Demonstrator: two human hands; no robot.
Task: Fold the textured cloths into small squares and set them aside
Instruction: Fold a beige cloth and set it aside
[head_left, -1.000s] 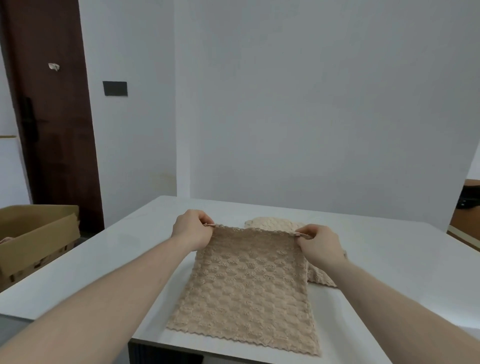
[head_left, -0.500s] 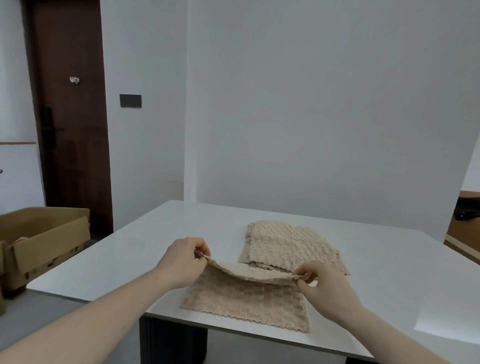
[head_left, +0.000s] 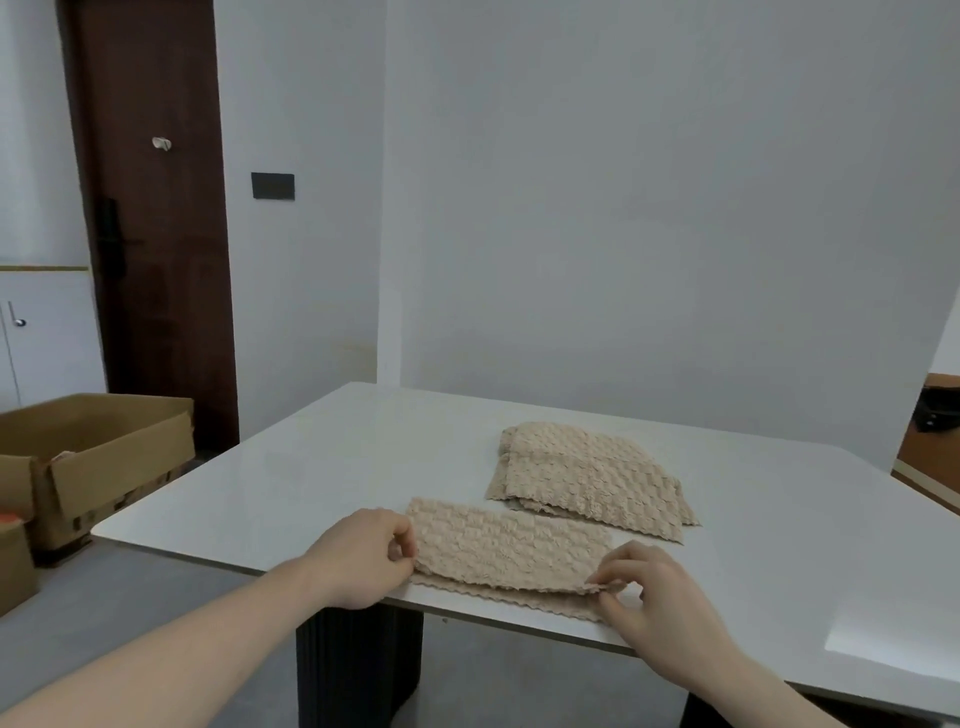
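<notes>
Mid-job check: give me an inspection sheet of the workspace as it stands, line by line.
Surface: white table, glossy.
Job's things: beige cloth folded in half at the near edge; pile of cloths behind it.
Clutter: nothing seen on the table.
Hands: left hand pinches the cloth's left end; right hand pinches its right corner.
Cables: nothing seen.
Surroundings: open cardboard box on the floor left; dark door; grey wall.

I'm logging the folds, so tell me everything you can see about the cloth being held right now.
The held cloth is beige with a bumpy knitted-looking texture and scalloped edges. It lies folded in half as a long strip near the front edge of the white table, top layer slightly short of the bottom. The left hand and right hand pinch its near corners.
</notes>
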